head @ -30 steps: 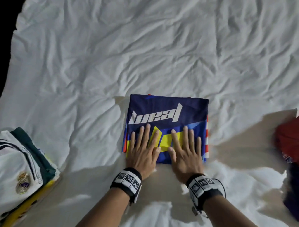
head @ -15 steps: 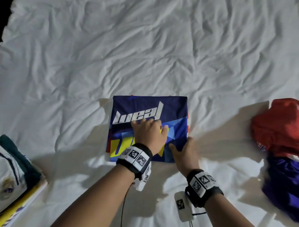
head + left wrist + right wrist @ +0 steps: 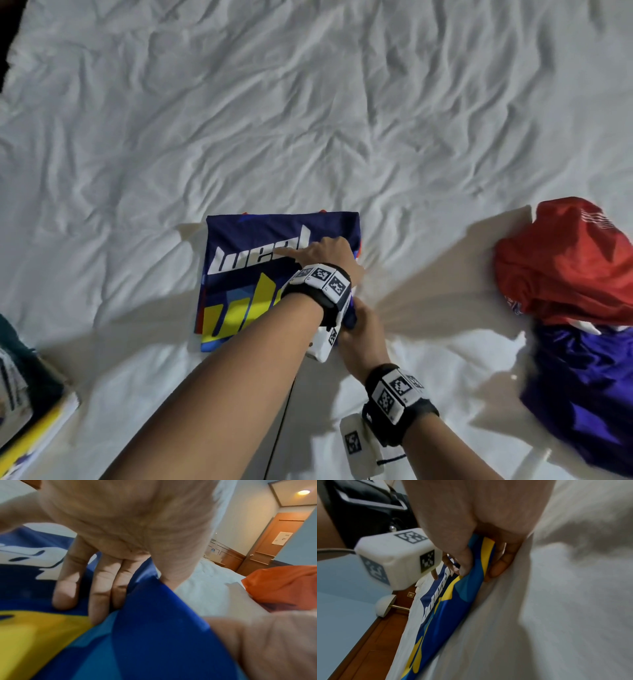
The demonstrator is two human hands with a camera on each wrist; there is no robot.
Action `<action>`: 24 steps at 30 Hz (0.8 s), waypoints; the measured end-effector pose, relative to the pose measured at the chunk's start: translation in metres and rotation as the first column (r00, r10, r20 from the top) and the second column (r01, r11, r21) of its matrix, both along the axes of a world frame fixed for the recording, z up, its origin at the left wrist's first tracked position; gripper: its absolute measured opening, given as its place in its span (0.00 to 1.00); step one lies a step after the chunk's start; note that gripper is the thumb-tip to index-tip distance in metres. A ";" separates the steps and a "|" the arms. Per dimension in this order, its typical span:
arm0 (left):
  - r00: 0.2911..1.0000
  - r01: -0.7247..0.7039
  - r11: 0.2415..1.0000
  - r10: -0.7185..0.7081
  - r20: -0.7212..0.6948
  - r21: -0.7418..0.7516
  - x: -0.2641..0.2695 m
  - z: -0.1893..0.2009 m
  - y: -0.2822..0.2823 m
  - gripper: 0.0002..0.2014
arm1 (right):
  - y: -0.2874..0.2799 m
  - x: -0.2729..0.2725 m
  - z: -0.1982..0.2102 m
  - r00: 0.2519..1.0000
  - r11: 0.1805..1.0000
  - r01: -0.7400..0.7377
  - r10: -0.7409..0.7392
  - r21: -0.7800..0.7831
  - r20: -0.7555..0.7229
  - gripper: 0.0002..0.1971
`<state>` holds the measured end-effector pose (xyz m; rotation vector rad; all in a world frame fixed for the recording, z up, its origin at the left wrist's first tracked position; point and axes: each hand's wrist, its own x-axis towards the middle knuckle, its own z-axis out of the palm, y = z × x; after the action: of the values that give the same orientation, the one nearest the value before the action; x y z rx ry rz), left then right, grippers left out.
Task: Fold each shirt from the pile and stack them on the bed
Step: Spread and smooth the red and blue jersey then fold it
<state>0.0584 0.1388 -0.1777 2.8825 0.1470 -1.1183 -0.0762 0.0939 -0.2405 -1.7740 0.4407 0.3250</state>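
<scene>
A folded navy shirt with white lettering and yellow and blue patches lies in the middle of the white bed. My left hand crosses over onto its right half. In the left wrist view its fingers press down on the shirt. My right hand is at the shirt's near right corner, partly hidden under my left wrist. The right wrist view shows the right hand pinching the shirt's edge, thumb on top and fingers beneath, and lifting it a little.
A loose pile lies at the right edge of the bed, a red shirt on top of a purple one. A stack of folded shirts sits at the near left. Wrinkled sheet stretches beyond the folded shirt.
Both hands lay flat on the shirt's near edge. The left hand has crossed to the right half. The right hand has slid to the near right corner and pinched it.
</scene>
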 end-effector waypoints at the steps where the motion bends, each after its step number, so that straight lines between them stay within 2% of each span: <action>1: 1.000 -0.010 1.000 0.010 0.007 -0.012 0.001 -0.001 0.000 0.15 | -0.002 0.000 0.001 1.000 1.000 -0.002 0.002 0.001 0.011 0.13; 5: 0.995 -0.092 0.985 0.098 0.031 -0.147 0.003 -0.013 0.012 0.11 | -0.012 -0.003 0.006 1.000 0.999 -0.002 0.002 -0.034 -0.008 0.11; 8: 0.983 -0.158 0.941 0.178 0.042 -0.299 0.005 -0.010 0.014 0.12 | -0.024 -0.006 0.017 0.998 0.994 0.067 -0.066 -0.082 0.008 0.15; 10: 0.973 -0.198 0.891 0.228 0.024 -0.409 0.006 -0.001 0.010 0.12 | -0.033 -0.009 0.030 0.992 0.984 0.122 -0.115 -0.130 0.060 0.08; 11: 0.966 -0.224 0.849 0.259 0.007 -0.479 0.006 0.004 0.008 0.13 | -0.038 -0.011 0.037 0.983 0.973 0.162 -0.146 -0.164 0.107 0.08; 13: 0.947 -0.264 0.716 0.320 -0.032 -0.646 0.005 0.017 0.003 0.14 | -0.045 -0.012 0.056 0.953 0.940 0.240 -0.182 -0.241 0.241 0.12; 16: 0.920 -0.282 0.529 0.385 -0.070 -0.800 0.004 0.042 -0.001 0.11 | -0.049 -0.010 0.084 0.886 0.886 0.322 -0.157 -0.335 0.436 0.13; 19: 0.894 -0.320 0.377 0.423 -0.146 -0.869 0.005 0.072 0.009 0.12 | -0.041 -0.008 0.114 0.816 0.859 0.368 -0.115 -0.355 0.567 0.12; 24: 0.843 -0.392 0.138 0.449 -0.295 -0.910 -0.001 0.109 0.074 0.07 | 0.012 -0.008 0.153 0.748 0.853 0.308 0.056 -0.421 0.661 0.11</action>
<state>0.0579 0.2127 -0.0685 1.5391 0.1804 -0.6113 -0.0847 0.1057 -0.0871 -2.2090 0.1324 -0.5839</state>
